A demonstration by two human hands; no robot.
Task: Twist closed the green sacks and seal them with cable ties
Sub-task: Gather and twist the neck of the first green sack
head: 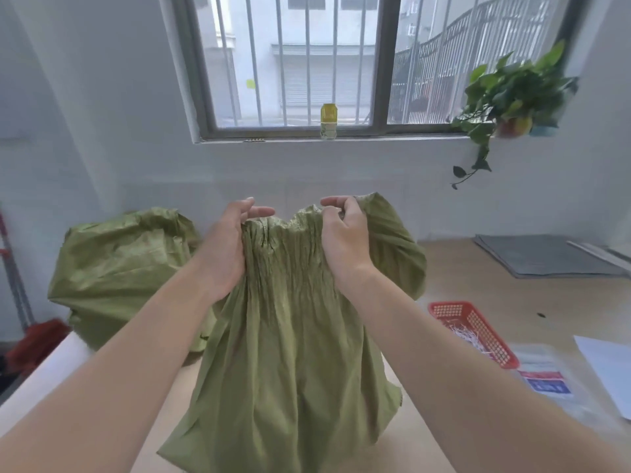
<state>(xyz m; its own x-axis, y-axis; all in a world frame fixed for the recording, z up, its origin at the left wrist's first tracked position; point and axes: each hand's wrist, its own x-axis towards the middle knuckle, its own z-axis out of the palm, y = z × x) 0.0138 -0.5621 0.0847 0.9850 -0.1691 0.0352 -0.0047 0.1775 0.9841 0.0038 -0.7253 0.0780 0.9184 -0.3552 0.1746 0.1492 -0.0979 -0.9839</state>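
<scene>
Green woven sack [290, 336] stands on the pale surface [426, 435], its pleated mouth gathered between both hands. Left hand [227, 249] and right hand [345, 240] grip the bunched neck. Fabric looks light, soft and crinkly; holding just below the rim seems best.

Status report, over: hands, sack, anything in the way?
Left grip and right grip both hold front green sack by its gathered mouth. No tie on it. Second green sack rear left, red basket right, neither blocking.
</scene>
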